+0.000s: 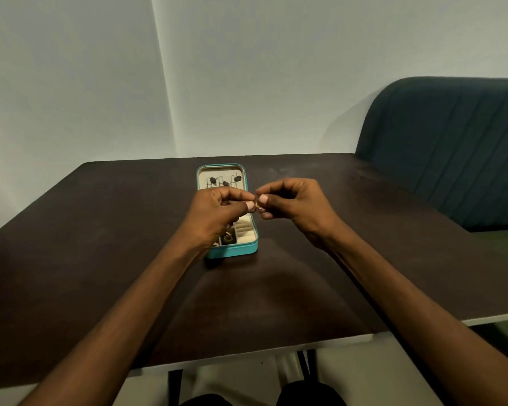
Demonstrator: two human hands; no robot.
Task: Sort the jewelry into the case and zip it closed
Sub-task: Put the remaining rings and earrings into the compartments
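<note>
Head view: both forearms reach over the near edge of the worktop toward an open teal case lying near the middle of the far half.
Case: its long axis runs from the near edge toward the far edge; the lid half lies flat on the far side with several small dark pieces hung on it, and the tray half lies nearer, divided into pale compartments.
Held piece: a small yellowish item, too small to identify, is suspended above the tray half, over its right rim.
Left hand: fingers curled, thumb and forefinger pinching the held piece from the left; this hand covers the left part of the tray.
Right hand: fingers curled, thumb and forefinger pinching the same piece from the right, fingertips meeting those of the left hand.
Deciding relation: the tray compartments lie directly below and slightly toward the near edge from the pinch; both hands are equally close.
Tray contents: a ring-like piece sits in a dark compartment at the near left.
Judged step: the piece is probably being readied for placement; the zip is not yet closed.
</note>
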